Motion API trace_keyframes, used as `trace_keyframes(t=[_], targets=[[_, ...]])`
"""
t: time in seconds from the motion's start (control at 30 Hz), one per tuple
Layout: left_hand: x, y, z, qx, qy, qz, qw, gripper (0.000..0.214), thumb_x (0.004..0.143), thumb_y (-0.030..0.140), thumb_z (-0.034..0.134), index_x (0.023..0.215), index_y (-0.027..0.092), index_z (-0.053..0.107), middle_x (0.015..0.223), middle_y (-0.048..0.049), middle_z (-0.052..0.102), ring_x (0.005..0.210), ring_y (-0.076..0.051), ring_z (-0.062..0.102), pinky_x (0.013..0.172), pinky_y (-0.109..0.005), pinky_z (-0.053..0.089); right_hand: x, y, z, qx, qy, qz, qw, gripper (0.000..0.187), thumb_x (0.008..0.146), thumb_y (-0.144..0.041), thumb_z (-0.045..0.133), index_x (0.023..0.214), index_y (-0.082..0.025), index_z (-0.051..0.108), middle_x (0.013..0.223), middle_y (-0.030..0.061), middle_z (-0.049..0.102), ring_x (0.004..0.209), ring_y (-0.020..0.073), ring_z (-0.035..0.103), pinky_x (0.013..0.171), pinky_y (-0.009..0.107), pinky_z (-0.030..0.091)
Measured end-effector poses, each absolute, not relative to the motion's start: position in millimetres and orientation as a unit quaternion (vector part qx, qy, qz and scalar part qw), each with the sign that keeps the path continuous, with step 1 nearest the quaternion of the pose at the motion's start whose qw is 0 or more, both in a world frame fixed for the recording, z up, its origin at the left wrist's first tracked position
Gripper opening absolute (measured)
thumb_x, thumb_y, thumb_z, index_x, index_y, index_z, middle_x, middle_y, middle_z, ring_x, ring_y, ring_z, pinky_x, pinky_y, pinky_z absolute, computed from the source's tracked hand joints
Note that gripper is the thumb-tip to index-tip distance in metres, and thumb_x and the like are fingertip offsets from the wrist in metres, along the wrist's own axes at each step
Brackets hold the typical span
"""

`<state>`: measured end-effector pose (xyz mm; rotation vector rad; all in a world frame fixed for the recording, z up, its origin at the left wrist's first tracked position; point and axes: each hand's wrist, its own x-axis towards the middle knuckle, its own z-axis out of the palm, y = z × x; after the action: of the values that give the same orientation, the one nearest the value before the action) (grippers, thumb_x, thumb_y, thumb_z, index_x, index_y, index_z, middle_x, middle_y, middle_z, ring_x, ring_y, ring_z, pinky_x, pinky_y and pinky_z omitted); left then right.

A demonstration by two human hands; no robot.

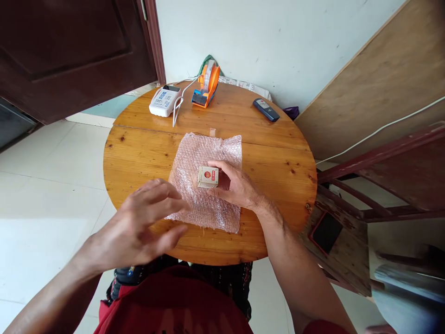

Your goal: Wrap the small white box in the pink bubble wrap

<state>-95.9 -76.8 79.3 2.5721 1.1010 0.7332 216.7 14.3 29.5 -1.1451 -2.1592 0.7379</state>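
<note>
A small cream box with a red round mark [207,177] rests on a sheet of clear bubble wrap [205,160] spread on a round wooden table [139,157]. My right hand [236,185] holds the box from its right side, fingers curled round it. My left hand [142,225] hovers over the sheet's near left corner with fingers stretched out and slightly apart, holding nothing; its fingertips are close to the wrap's edge.
At the table's far side lie a white device with a cable [164,100], an orange tape dispenser [207,86] and a dark remote [266,110]. A small strip of tape [212,131] lies beyond the wrap. A wooden chair [365,195] stands right, with a dark phone [326,232] on it.
</note>
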Motion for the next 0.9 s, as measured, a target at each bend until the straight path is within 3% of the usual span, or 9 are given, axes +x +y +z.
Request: trace_keyframes(t=[0.17, 0.33, 0.5, 0.6, 0.7, 0.8, 0.9], targets=[[-55.3, -46.1, 50.2, 0.926, 0.329, 0.176, 0.066, 0.034, 0.087, 0.021, 0.069, 0.121, 0.018, 0.068, 0.143, -0.0169, 0.062, 0.138, -0.038, 0.053, 0.111, -0.06, 0.048, 214.0, 12.7, 31.2, -0.447, -0.804, 0.266, 0.287, 0.058, 0.079, -0.022, 0.078, 0.134, -0.025, 0.06, 0.132, 0.0107, 0.071, 0.122, 0.0307, 0.066, 0.106, 0.051, 0.052], [-49.4, -56.7, 35.1, 0.931, 0.315, 0.18, 0.043, 0.015, 0.09, 0.015, 0.066, 0.103, 0.019, 0.07, 0.136, -0.0113, 0.069, 0.132, -0.033, 0.059, 0.12, -0.057, 0.041, 212.1, 14.7, 30.5, -0.461, -0.797, 0.273, 0.28, 0.045, 0.08, -0.018, 0.073, 0.123, -0.023, 0.062, 0.123, 0.01, 0.074, 0.114, 0.0294, 0.068, 0.102, 0.048, 0.053], [-38.3, -44.4, 34.2, 0.924, 0.293, 0.242, 0.039, 0.016, 0.092, 0.007, 0.056, 0.085, 0.018, 0.064, 0.109, -0.0075, 0.078, 0.106, -0.025, 0.072, 0.104, -0.047, 0.053, 212.0, 14.7, 31.1, -0.468, -0.79, 0.286, 0.274, 0.044, 0.081, -0.022, 0.075, 0.124, -0.024, 0.064, 0.121, 0.0083, 0.075, 0.114, 0.0283, 0.068, 0.103, 0.046, 0.052], [-33.7, -32.7, 46.6, 0.893, 0.322, 0.302, 0.087, 0.015, 0.092, 0.009, 0.054, 0.084, 0.019, 0.062, 0.094, -0.0051, 0.078, 0.087, -0.019, 0.072, 0.087, -0.037, 0.056, 215.3, 15.2, 30.1, -0.459, -0.772, 0.33, 0.29, 0.051, 0.087, -0.043, 0.077, 0.132, -0.024, 0.064, 0.128, 0.0098, 0.074, 0.119, 0.0293, 0.067, 0.105, 0.047, 0.051], [-25.7, -13.3, 63.3, 0.862, 0.393, 0.307, 0.093, 0.013, 0.09, 0.015, 0.055, 0.083, 0.02, 0.065, 0.08, -0.0037, 0.075, 0.075, -0.019, 0.069, 0.074, -0.034, 0.053, 223.9, 18.0, 29.0, -0.448, -0.715, 0.417, 0.337, 0.063, 0.095, -0.07, 0.059, 0.139, -0.025, 0.062, 0.132, 0.0111, 0.072, 0.122, 0.0281, 0.068, 0.105, 0.046, 0.052], [-12.4, 12.7, 72.5, 0.839, 0.471, 0.256, 0.098, 0.011, 0.086, 0.022, 0.058, 0.082, 0.021, 0.068, 0.07, -0.0029, 0.071, 0.065, -0.019, 0.064, 0.067, -0.033, 0.046, 234.6, 21.6, 30.7, -0.431, -0.657, 0.476, 0.394, 0.075, 0.097, -0.082, 0.037, 0.138, -0.025, 0.064, 0.127, 0.0108, 0.075, 0.122, 0.0276, 0.069, 0.107, 0.049, 0.052], [-0.3, 35.1, 69.3, 0.82, 0.514, 0.224, 0.112, 0.01, 0.082, 0.024, 0.06, 0.082, 0.021, 0.07, 0.072, -0.004, 0.073, 0.065, -0.019, 0.063, 0.064, -0.032, 0.042, 239.0, 22.9, 34.3, -0.436, -0.649, 0.473, 0.406, 0.081, 0.089, -0.086, 0.049, 0.137, -0.024, 0.065, 0.121, 0.011, 0.077, 0.12, 0.0299, 0.069, 0.106, 0.053, 0.051]])
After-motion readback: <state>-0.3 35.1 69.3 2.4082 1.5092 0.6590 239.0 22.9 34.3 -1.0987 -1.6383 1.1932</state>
